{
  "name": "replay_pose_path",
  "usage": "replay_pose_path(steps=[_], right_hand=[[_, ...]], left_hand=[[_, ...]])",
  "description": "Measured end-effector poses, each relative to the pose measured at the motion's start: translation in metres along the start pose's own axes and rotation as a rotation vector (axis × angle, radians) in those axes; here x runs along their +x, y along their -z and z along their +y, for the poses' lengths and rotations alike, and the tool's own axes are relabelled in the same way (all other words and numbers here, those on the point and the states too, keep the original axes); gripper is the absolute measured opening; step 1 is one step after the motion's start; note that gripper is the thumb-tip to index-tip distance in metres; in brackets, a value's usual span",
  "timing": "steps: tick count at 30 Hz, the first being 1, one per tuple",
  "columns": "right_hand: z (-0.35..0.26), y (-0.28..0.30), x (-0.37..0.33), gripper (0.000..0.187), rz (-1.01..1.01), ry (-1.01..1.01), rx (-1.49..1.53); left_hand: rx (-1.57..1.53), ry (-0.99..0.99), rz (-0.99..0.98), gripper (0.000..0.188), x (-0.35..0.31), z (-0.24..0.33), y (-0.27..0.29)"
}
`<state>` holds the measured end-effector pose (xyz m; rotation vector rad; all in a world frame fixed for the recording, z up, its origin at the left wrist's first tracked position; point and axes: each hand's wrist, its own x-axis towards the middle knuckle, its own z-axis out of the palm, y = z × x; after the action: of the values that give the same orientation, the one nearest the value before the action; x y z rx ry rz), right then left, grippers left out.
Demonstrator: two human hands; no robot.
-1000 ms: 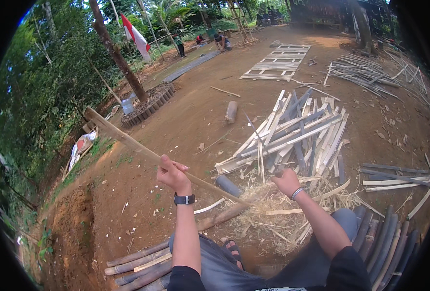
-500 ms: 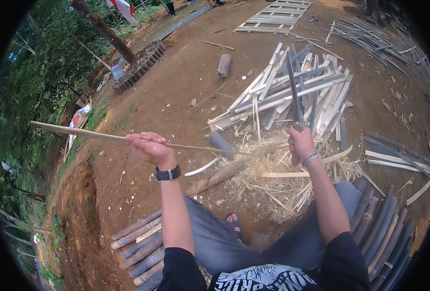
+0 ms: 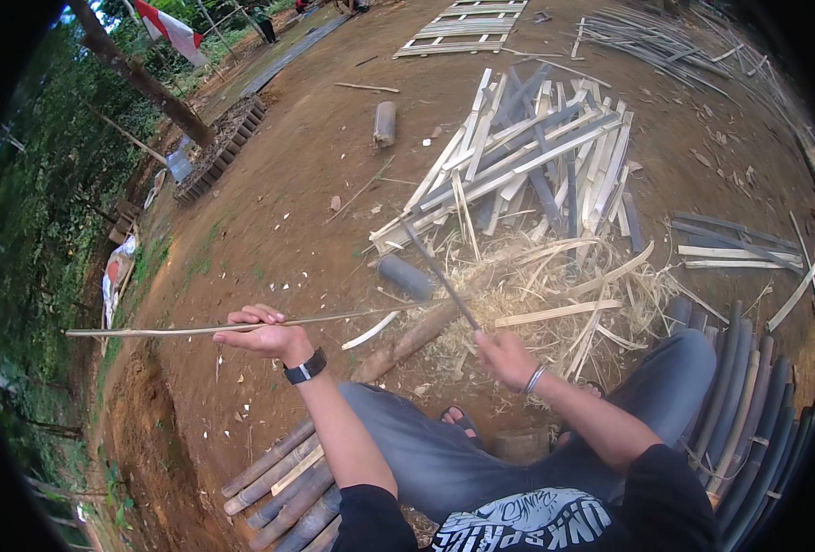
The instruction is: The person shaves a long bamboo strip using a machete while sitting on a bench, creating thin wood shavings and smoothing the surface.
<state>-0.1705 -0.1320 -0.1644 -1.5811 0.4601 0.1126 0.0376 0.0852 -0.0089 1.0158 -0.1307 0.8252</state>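
My left hand (image 3: 265, 337) is wrapped lightly round a long, thin bamboo strip (image 3: 154, 331), with the palm turned up. The strip lies nearly level, its tip reaching right toward the pile of shavings. In my right hand (image 3: 509, 361) is the handle of a machete (image 3: 435, 269); the blade points up and to the left and crosses the strip near its right end. Whether blade and strip touch I cannot tell. Under them, a brown log (image 3: 417, 342) rests on the ground beside a short dark bamboo piece (image 3: 405, 277). Pale curled shavings (image 3: 545, 299) spread around the log.
A heap of split bamboo slats (image 3: 536, 170) lies ahead. Bamboo poles (image 3: 283, 492) form the seat at both sides of my legs. More slats (image 3: 743, 247) are at the right, a lattice panel (image 3: 463, 28) farther off. One short bamboo section (image 3: 385, 124) lies on the soil.
My right hand has come down and left, swinging the machete from upright to slanting across the strip. My left hand has dropped lower, and the strip is now more level. The view has shifted.
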Motion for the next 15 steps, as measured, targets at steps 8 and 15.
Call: replay_pose_path(steps=[8,15], right_hand=[[0.055,-0.129,0.028,0.076,0.021,-0.025,-0.019],[0.063,-0.119,0.046,0.075,0.087,-0.176,0.077]], left_hand=[[-0.001,-0.013,0.070,0.059,0.014,-0.013,0.033],[0.001,-0.049,0.027,0.061,0.006,-0.003,0.029]])
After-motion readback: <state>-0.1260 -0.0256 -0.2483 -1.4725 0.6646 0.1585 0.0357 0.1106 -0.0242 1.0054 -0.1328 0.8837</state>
